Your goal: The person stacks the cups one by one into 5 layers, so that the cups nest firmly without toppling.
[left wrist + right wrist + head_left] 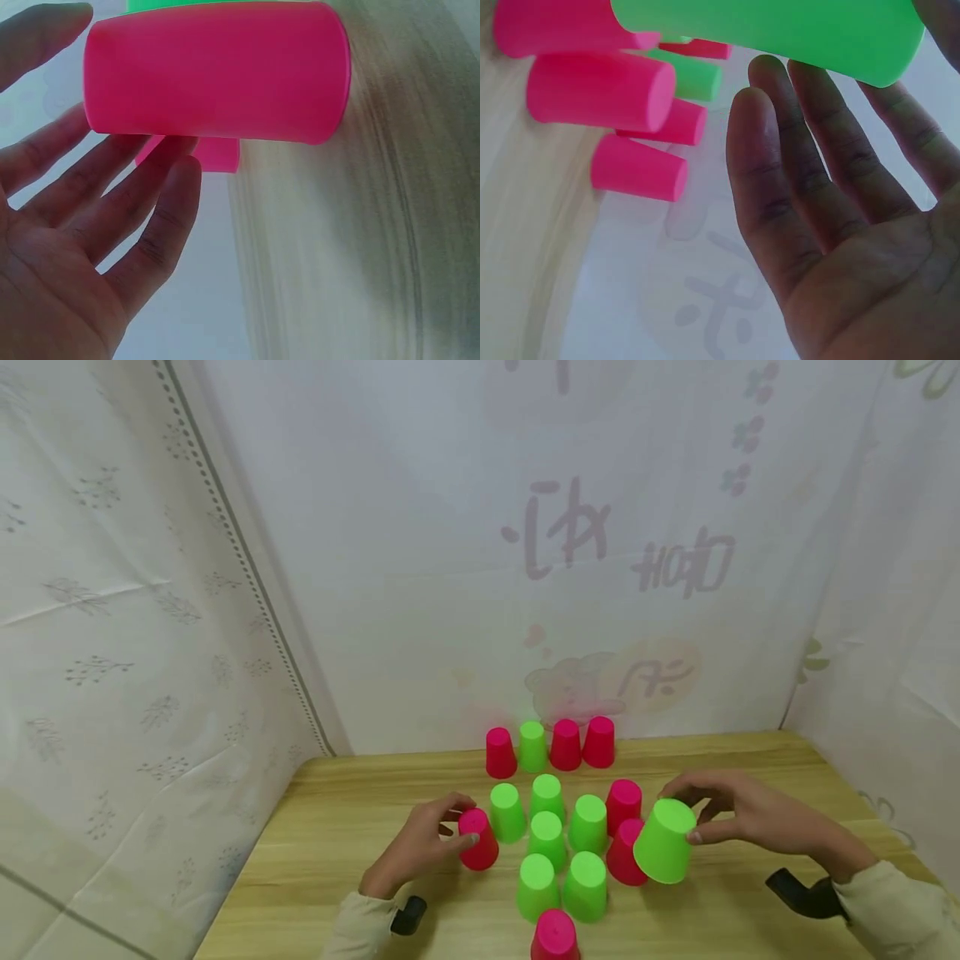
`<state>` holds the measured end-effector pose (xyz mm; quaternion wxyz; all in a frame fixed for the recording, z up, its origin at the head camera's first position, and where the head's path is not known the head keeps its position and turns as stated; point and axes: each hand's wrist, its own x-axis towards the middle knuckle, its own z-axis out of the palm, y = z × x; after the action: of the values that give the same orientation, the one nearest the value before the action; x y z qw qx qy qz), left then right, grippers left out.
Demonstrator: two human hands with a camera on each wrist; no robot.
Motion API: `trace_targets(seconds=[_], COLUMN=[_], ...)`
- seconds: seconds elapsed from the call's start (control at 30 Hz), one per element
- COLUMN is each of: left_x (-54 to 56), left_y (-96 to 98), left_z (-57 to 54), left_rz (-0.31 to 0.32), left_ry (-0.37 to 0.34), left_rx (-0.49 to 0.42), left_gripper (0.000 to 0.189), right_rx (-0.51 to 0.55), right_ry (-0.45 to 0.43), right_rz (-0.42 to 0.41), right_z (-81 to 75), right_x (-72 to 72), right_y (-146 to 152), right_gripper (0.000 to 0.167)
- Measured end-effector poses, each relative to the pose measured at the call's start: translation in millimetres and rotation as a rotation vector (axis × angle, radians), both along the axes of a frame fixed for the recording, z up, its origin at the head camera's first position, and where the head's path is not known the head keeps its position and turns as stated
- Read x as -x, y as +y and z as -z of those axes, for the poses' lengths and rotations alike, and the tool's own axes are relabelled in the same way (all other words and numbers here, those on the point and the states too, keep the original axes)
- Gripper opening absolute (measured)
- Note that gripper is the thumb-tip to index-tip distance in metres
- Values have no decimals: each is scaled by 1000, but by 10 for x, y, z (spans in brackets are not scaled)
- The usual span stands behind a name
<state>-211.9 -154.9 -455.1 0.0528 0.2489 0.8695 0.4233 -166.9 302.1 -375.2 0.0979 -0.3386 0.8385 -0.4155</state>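
My left hand [423, 843] has its thumb and fingers around an upside-down pink cup [478, 840] at the left of the group. In the left wrist view that pink cup [217, 71] lies between the thumb and the fingers; whether its rim touches the table cannot be told. On the right, my right hand [750, 814] holds a green cup [666, 843] mouth down, slightly tilted, partly in front of a pink cup [626, 856]. The right wrist view shows the fingers along the side of this green cup [780, 30], which looks raised off the table.
Several green cups [547, 839] stand upside down between the hands. A row with a green cup [532, 747] among pink ones [566, 746] stands by the back curtain [420, 610]. One pink cup [556, 935] is nearest on the wooden table [300, 860].
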Motion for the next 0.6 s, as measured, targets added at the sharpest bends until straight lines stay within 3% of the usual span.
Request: trace_targets(seconds=[0.37,0.6], left_x=[-39,-56], left_y=[11,15], left_z=[68,99], left_rz=[-5,-21], left_ry=[5,19], left_rx=[-10,-11], left_gripper=[44,48], right_rx=[-27,-65], right_ry=[8,53], right_rz=[30,136], right_z=[-190,-239], right_x=[264,483], right_y=[4,28], right_gripper=[35,35])
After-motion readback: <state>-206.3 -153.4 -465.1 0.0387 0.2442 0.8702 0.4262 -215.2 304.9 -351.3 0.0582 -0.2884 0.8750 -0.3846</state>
